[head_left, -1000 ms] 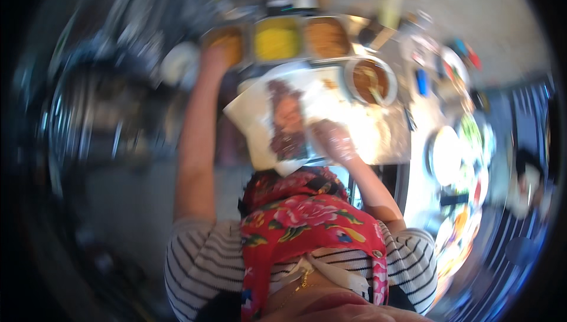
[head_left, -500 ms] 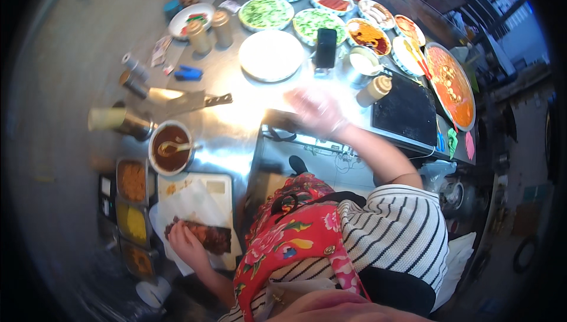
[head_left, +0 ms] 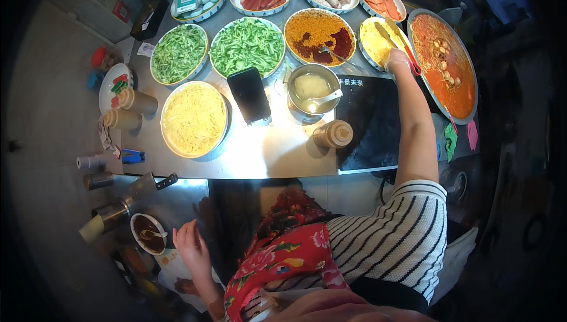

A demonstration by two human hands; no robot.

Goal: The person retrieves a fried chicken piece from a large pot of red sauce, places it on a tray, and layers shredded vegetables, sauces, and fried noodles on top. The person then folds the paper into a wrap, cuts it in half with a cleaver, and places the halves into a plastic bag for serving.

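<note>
My right hand (head_left: pixel 397 62), in a clear plastic glove, is at the red-handled tongs (head_left: pixel 410 50) with its fingers closed around one arm of them. The tongs lean over a bowl of yellow shredded food (head_left: pixel 377 41), and part of their handle is hidden by the hand. Bare and holding nothing, my left hand (head_left: pixel 192 244) hovers near the body with its fingers partly spread. Beside it stands a bowl of dark brown sauce (head_left: pixel 149 227) with a spoon in it. Below that hand, a dark piece of meat (head_left: pixel 186 286) lies partly hidden by my forearm.
Noodles or pale shreds fill a large bowl (head_left: pixel 194 120). A phone (head_left: pixel 250 94), a pot with a ladle (head_left: pixel 313 88), a squeeze bottle (head_left: pixel 333 135) and a black cooktop (head_left: pixel 366 127) stand nearby. Right lies a big pan of red stew (head_left: pixel 446 56); left, a cleaver (head_left: pixel 147 186).
The view has turned toward the front counter. My right hand has moved from the counter's middle to the tongs at the right. My left hand has lifted off the meat.
</note>
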